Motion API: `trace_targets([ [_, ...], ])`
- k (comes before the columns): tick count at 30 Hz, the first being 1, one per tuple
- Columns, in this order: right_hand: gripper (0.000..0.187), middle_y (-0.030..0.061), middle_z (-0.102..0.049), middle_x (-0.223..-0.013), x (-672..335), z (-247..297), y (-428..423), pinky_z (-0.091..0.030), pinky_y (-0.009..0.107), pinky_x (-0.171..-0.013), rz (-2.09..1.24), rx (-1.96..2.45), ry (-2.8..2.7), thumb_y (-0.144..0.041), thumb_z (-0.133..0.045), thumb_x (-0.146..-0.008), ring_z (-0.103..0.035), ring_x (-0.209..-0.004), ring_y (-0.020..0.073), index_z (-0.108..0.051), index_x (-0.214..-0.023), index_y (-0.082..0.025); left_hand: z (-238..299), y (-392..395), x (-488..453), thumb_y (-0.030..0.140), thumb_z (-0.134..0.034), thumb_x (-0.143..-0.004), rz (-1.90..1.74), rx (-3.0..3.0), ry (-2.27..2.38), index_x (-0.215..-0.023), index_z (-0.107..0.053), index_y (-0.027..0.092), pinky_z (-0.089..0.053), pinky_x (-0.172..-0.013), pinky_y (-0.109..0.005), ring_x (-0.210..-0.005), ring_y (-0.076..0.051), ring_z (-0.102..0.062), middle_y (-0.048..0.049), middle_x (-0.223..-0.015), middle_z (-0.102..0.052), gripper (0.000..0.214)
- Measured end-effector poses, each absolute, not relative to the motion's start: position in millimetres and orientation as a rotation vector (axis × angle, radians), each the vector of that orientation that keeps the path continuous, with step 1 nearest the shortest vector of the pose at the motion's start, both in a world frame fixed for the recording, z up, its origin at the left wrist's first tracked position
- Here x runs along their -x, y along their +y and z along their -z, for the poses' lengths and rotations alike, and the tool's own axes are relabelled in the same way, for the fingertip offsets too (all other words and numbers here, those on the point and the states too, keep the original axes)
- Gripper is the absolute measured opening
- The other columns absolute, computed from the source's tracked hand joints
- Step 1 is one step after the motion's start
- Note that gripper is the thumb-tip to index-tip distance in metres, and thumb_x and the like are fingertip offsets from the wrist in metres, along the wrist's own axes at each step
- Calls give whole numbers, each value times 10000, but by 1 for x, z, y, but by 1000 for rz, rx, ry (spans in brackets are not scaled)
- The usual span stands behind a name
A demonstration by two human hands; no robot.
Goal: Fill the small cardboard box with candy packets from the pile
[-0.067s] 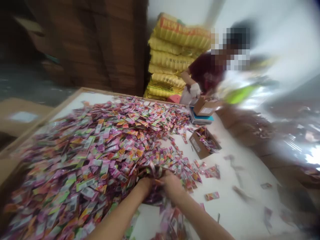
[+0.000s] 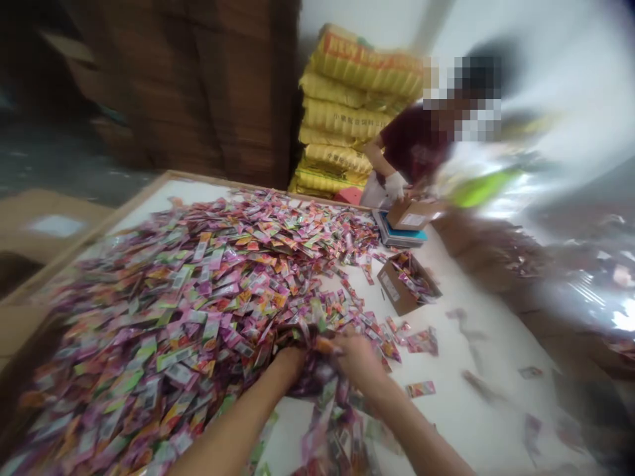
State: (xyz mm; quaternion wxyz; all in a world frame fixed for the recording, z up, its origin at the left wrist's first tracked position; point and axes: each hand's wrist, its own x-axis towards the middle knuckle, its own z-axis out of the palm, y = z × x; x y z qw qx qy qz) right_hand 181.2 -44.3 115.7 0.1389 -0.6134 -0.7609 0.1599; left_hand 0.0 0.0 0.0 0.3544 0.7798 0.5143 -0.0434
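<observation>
A big heap of small colourful sachets [image 2: 188,291] covers the left half of a white table [image 2: 476,410]. My left hand [image 2: 290,360] is dug into the near edge of the heap, fingers hidden under sachets. My right hand [image 2: 360,360] is beside it, closed around a bunch of sachets, with several falling below my wrists. Whether the left hand grips any sachets is hidden.
An open cardboard box [image 2: 404,284] partly filled with sachets stands on the table to the right. Farther back a person in a dark red shirt handles another small box [image 2: 411,213] on a scale. Yellow sacks [image 2: 347,112] are stacked behind. Loose sachets lie scattered at the right.
Both hands have lifted slightly and pulled sachets toward me; more sachets now tumble beneath my wrists. The other person's gloved hand moved onto the small box.
</observation>
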Motion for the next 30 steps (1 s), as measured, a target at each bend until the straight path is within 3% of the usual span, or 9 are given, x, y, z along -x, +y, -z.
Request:
trace_targets([
  [3,464,104,-629,-1254,-196,-178,-33,-511,384,-971,-382,1767,-2016,-219,-641,-859,-619,-1135,261,-632,-1321,-262,-8,0,5,265,-706,-833,131,-1982,1329,-947,-714,144,-493,-1003,-474,-1049,-256,-671,-110,-1045,-739,167],
  [5,865,170,-376,-1554,-185,-194,-30,-390,540,-1120,-286,1850,-1974,-379,-746,-807,-381,-1417,373,-332,-1555,-250,-22,-1,15,244,-753,-725,91,-1965,1266,-824,-738,170,-530,-913,-406,-931,-267,-698,-96,-912,-765,125],
  [7,1169,208,-210,-1634,-160,-179,-40,-251,663,-1166,-349,1901,-2140,-499,-846,-670,-186,-1494,448,-194,-1598,-218,-41,-4,34,243,-717,-686,4,-1968,1193,-844,-764,201,-534,-863,-349,-889,-265,-704,-77,-900,-781,170],
  [10,1312,241,-168,-1639,-121,-111,-69,-159,778,-1123,-613,1840,-2605,-436,-946,-476,-127,-1482,527,-271,-1577,-206,-56,-9,81,363,-576,-814,-357,-1810,1227,-1080,-744,212,-532,-895,-325,-965,-247,-702,-63,-1085,-773,348],
  [12,1183,179,-62,-1665,-115,-55,-86,-260,796,-1069,-593,1884,-2687,-218,-912,-528,-118,-1473,551,-327,-1555,-292,-40,-14,115,510,-584,-826,-740,-1448,1412,-1079,-733,200,-546,-901,-351,-966,-262,-709,-65,-1060,-775,427],
  [15,997,76,-105,-1670,-149,10,-102,-446,626,-1062,-553,1780,-2594,-7,-697,-654,-277,-1464,463,-378,-1517,-390,24,-26,137,580,-777,-628,-1154,-743,1668,-915,-733,206,-578,-846,-391,-923,-304,-721,-54,-915,-784,474],
  [20,895,52,-192,-1652,-250,54,-121,-482,466,-1079,-429,1386,-2422,-73,-719,-657,-389,-1435,368,-483,-1464,-379,113,-38,62,623,-801,-634,-1086,-72,1110,-994,-708,193,-590,-773,-406,-887,-315,-737,-100,-947,-777,568],
  [26,683,54,-260,-1645,-326,-6,-96,-488,363,-1089,-180,1563,-2012,-117,-554,-862,-458,-1406,269,-445,-1498,-341,43,47,-99,587,-450,-934,-968,-67,801,-998,-663,117,-576,-770,-407,-809,-268,-726,-131,-836,-755,519],
  [30,544,137,-314,-1607,-363,-85,-3,-506,402,-1066,-64,1976,-1804,-141,-498,-917,-545,-1328,298,-509,-1450,-249,-8,126,-211,706,-371,-909,-1009,-287,672,-1125,-636,139,-548,-836,-379,-924,-248,-697,-129,-973,-733,663],
])
